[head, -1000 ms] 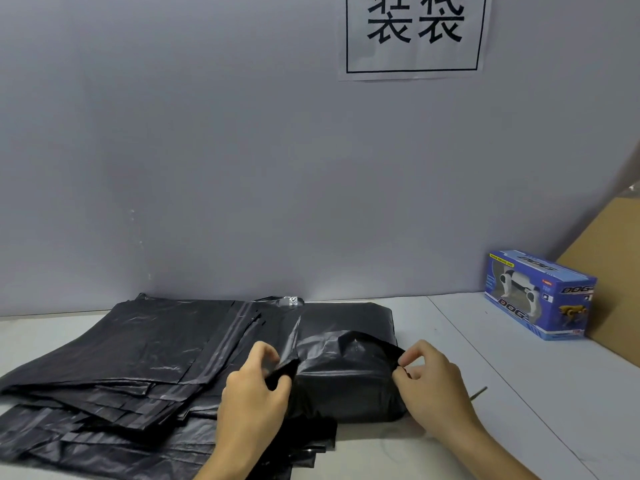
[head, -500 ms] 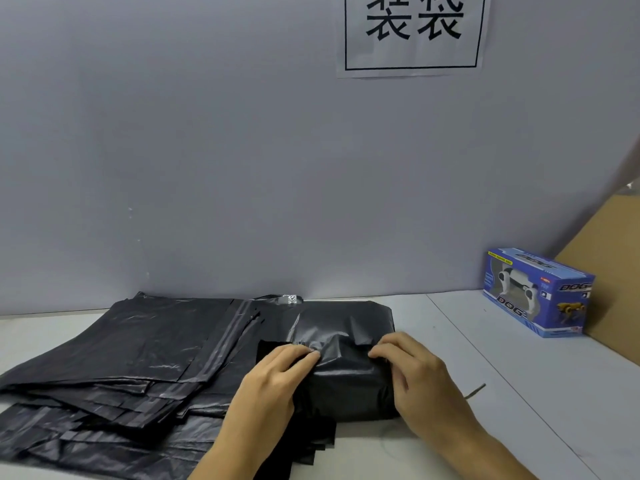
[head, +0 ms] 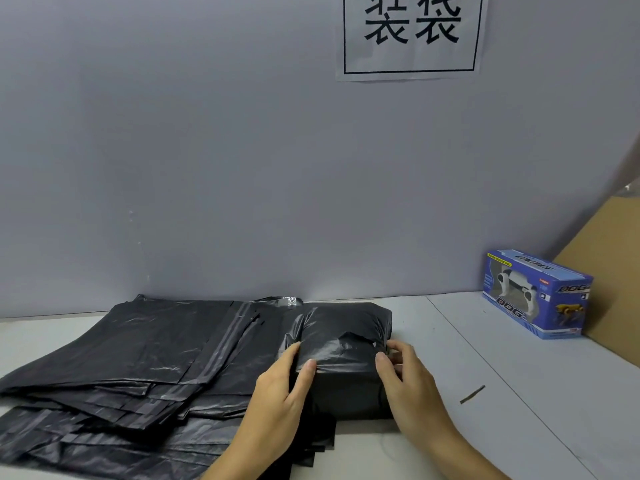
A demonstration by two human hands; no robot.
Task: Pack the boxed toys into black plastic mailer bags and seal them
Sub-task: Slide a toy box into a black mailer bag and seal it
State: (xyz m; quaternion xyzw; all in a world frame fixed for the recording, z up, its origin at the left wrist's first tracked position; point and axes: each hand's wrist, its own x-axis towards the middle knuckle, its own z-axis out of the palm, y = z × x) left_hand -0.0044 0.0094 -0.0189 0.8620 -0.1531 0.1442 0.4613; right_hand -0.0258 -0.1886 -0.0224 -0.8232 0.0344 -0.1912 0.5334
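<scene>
Wrapped parcel (head: 341, 358) between both hands

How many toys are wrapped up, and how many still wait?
One box already sits inside the black plastic mailer parcel. The left hand and right hand are pressing its flap down. The blue cardboard toy box still waits unpacked; the pile of flat black mailer bags lies ready.
</scene>
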